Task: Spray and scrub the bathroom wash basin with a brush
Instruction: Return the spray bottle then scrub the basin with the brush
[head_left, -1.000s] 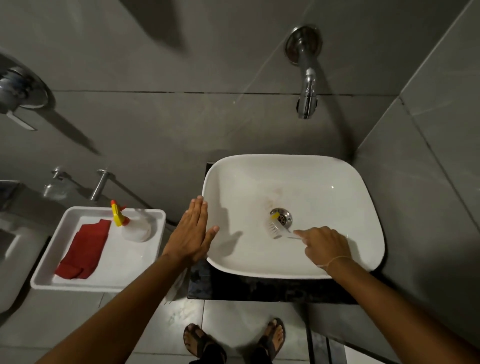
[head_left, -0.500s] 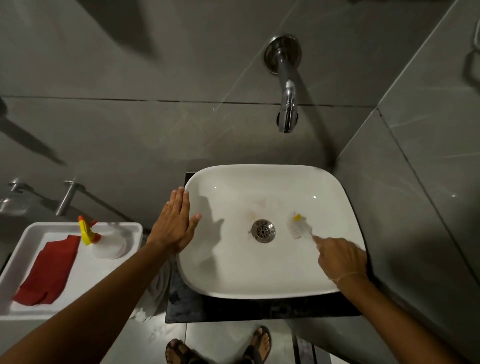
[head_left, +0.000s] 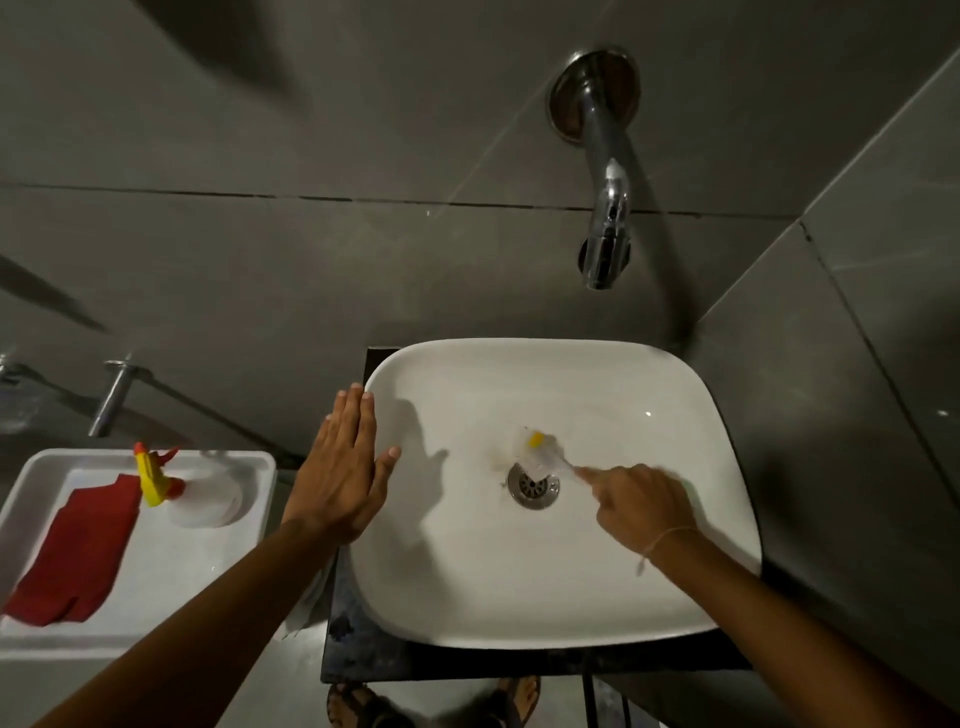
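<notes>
Head view, everything placed from the drain (head_left: 533, 485): the right hand (head_left: 641, 506), just right of it, is clenched on the handle of the brush (head_left: 540, 451), whose blurred head sits at the drain's upper edge, seemingly touching the wash basin (head_left: 597, 587) floor. Half a second ago the head was right of the drain; it has swept across, so scrubbing is under way around the outlet. The left hand (head_left: 340, 467) stays flat and released on the basin's left rim. Far left, the spray bottle (head_left: 171, 486) and a red cloth (head_left: 72, 556) lie in a white tray (head_left: 171, 582)
</notes>
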